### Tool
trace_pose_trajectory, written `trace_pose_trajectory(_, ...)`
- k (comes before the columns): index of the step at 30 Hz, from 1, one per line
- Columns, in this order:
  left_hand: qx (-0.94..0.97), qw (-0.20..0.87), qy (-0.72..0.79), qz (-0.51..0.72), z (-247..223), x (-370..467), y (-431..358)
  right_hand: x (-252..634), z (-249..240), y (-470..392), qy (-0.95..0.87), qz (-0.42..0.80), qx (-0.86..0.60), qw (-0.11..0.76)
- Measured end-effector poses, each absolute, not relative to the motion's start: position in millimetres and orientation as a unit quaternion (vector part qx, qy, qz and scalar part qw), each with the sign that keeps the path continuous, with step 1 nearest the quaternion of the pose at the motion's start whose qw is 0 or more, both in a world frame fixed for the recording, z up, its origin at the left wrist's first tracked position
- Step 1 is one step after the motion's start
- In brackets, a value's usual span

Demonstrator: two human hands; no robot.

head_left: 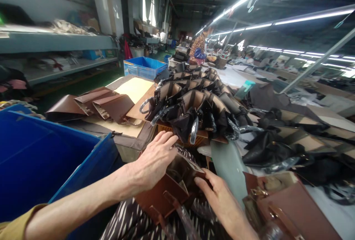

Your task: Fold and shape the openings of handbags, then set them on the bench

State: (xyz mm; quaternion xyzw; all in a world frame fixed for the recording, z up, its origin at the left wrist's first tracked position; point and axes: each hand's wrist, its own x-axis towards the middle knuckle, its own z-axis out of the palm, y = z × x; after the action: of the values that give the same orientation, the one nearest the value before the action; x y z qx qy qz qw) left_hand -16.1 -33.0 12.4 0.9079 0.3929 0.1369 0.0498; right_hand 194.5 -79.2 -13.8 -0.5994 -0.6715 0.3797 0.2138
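Note:
A brown handbag (163, 195) lies open on the patterned cloth over my lap, its plastic-wrapped handles hanging toward me. My right hand (217, 192) grips the bag's right edge, thumb and fingers closed on it. Over the bag's far left side is my left hand (156, 155), palm down, its fingers extended and close together; its fingertips reach past the rim, and whatever lies under the palm is hidden. The bag's mouth faces up between both hands, showing a dark lining.
Black bags (194, 103) are heaped ahead, with more at right. Brown pieces (113, 105) lie on the table at left. A blue bin (77, 158) stands at my left, another blue crate (144, 66) beyond. Another brown bag (296, 206) sits at right. A person (197, 49) stands farther back.

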Motion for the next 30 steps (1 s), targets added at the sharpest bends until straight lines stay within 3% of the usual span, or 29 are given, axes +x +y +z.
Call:
trace_pose_trajectory(6, 0.893, 0.123, 0.405, 0.151, 12, -4, -44, 189, -15, -83, -0.669, 0.370, -0.598, 0.241)
trace_pose_trajectory(16, 0.827, 0.149, 0.501, 0.208, -16, 2, -51, 193, -18, -77, -0.664, 0.373, -0.604, 0.236)
trace_pose_trajectory(21, 0.856, 0.180, 0.448, 0.185, -14, -2, -46, 192, -19, -74, -0.662, 0.376, -0.607, 0.229)
trace_pose_trajectory(30, 0.898, 0.120, 0.375, 0.195, -16, -9, -46, 189, -16, -72, -0.659, 0.382, -0.601, 0.240)
